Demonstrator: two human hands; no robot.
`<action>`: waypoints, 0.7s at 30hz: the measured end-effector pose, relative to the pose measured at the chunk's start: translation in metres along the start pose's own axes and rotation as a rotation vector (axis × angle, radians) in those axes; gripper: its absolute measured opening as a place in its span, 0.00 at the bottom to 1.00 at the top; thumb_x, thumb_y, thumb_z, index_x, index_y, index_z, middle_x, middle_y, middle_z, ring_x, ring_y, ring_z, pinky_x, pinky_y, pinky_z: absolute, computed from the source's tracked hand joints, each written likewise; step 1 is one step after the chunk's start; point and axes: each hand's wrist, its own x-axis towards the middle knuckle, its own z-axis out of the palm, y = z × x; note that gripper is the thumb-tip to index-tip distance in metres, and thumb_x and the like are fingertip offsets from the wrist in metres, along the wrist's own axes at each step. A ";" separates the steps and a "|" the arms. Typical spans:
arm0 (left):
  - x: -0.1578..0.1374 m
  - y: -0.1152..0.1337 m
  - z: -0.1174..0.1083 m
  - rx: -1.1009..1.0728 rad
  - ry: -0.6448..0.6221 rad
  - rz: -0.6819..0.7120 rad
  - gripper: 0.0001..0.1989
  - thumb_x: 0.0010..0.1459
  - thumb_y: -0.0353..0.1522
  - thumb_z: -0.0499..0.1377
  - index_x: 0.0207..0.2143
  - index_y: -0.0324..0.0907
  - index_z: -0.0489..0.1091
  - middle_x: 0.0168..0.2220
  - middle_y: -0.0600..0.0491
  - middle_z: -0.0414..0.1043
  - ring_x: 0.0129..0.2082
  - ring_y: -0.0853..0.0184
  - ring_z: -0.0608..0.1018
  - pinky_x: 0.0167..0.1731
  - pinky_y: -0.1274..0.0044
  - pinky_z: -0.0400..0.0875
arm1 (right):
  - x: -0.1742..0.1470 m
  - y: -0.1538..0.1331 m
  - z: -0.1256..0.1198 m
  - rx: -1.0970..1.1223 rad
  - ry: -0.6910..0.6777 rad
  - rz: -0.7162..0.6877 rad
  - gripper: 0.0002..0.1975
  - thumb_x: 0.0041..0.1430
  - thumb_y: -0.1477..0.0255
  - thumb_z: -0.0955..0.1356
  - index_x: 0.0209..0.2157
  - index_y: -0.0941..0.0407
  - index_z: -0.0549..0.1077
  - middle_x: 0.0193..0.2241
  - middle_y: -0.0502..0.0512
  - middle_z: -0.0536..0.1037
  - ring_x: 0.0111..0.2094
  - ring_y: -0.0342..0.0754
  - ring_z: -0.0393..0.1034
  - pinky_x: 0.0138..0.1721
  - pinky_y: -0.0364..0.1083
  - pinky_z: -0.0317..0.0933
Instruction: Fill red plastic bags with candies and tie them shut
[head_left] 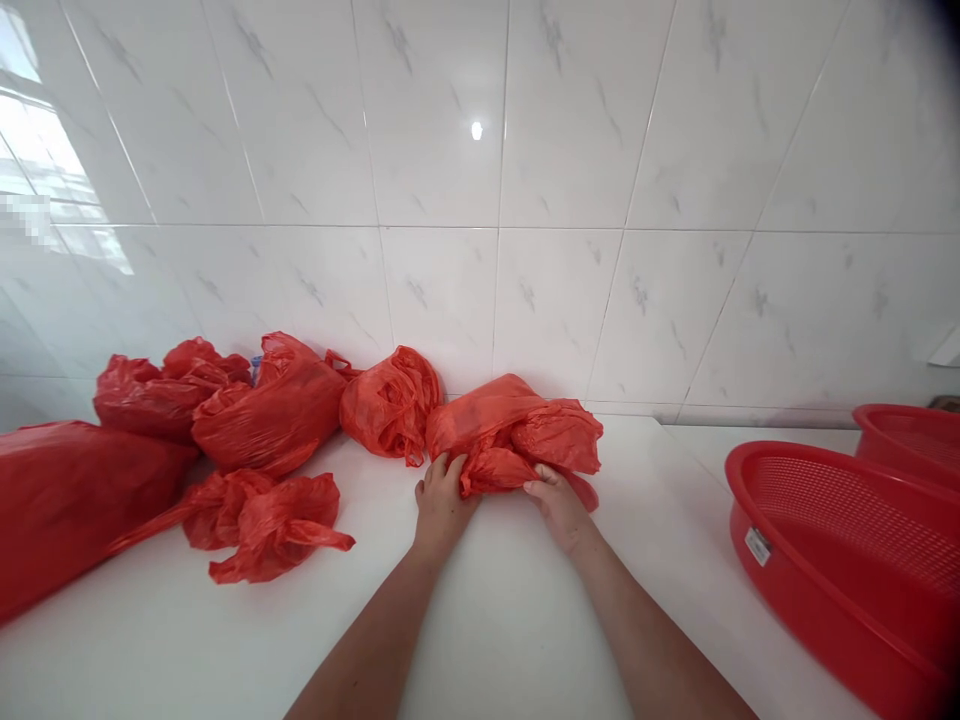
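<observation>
A bulky red plastic bag (487, 415) rests on the white tabletop against the tiled wall, its contents hidden. On its near left side lies my left hand (444, 500), fingers curled against the plastic and partly under its edge. My right hand (559, 502) pinches the crumpled near edge of the same bag, thumb and fingers closed on it. Just left of this bag sits a smaller rounded red plastic bag (394, 402), bunched up and close against it.
More filled red plastic bags (274, 410) line the wall at the left, with a large one (75, 500) at the left edge. A knotted bag top (262, 525) spreads on the white table (517, 620). Red plastic baskets (810, 520) with mesh walls stand at the right.
</observation>
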 end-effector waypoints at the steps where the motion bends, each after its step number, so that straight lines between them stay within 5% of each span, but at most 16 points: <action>1: 0.000 -0.001 0.001 0.013 0.010 0.001 0.28 0.49 0.36 0.59 0.55 0.49 0.60 0.58 0.47 0.57 0.58 0.57 0.61 0.53 0.61 0.56 | 0.000 0.001 -0.002 0.061 0.013 0.003 0.07 0.44 0.69 0.67 0.22 0.54 0.63 0.25 0.46 0.70 0.31 0.46 0.65 0.35 0.45 0.59; 5: 0.000 -0.004 0.007 0.022 0.024 0.009 0.32 0.48 0.35 0.60 0.56 0.48 0.57 0.60 0.46 0.55 0.58 0.56 0.60 0.53 0.60 0.55 | -0.001 0.000 -0.007 0.306 0.024 0.043 0.09 0.45 0.70 0.65 0.32 0.51 0.69 0.37 0.49 0.76 0.40 0.50 0.69 0.39 0.50 0.62; 9: -0.002 -0.003 0.005 -0.006 0.012 0.037 0.45 0.42 0.42 0.65 0.61 0.48 0.49 0.61 0.43 0.51 0.60 0.53 0.57 0.54 0.58 0.53 | 0.001 -0.001 -0.010 0.570 0.071 0.135 0.08 0.44 0.72 0.67 0.31 0.52 0.71 0.36 0.50 0.78 0.37 0.51 0.71 0.39 0.51 0.64; 14: -0.009 0.010 -0.013 0.003 0.066 0.361 0.54 0.38 0.50 0.65 0.63 0.44 0.45 0.65 0.40 0.41 0.63 0.48 0.48 0.57 0.55 0.43 | 0.000 -0.003 -0.004 0.514 0.075 0.127 0.07 0.44 0.75 0.68 0.30 0.52 0.71 0.32 0.46 0.77 0.34 0.45 0.70 0.38 0.46 0.63; 18: -0.015 0.023 -0.021 0.019 0.061 0.599 0.43 0.45 0.44 0.63 0.61 0.45 0.51 0.61 0.44 0.55 0.62 0.51 0.51 0.59 0.55 0.35 | -0.002 -0.003 0.005 0.445 0.020 0.158 0.08 0.40 0.78 0.70 0.27 0.56 0.73 0.27 0.48 0.76 0.31 0.44 0.68 0.35 0.43 0.62; 21: -0.013 0.023 -0.017 0.005 -0.007 0.540 0.38 0.48 0.37 0.62 0.60 0.45 0.52 0.53 0.46 0.67 0.57 0.54 0.62 0.59 0.54 0.36 | 0.000 0.001 0.005 0.469 0.038 0.203 0.04 0.41 0.76 0.70 0.24 0.56 0.72 0.25 0.48 0.75 0.29 0.44 0.67 0.32 0.43 0.62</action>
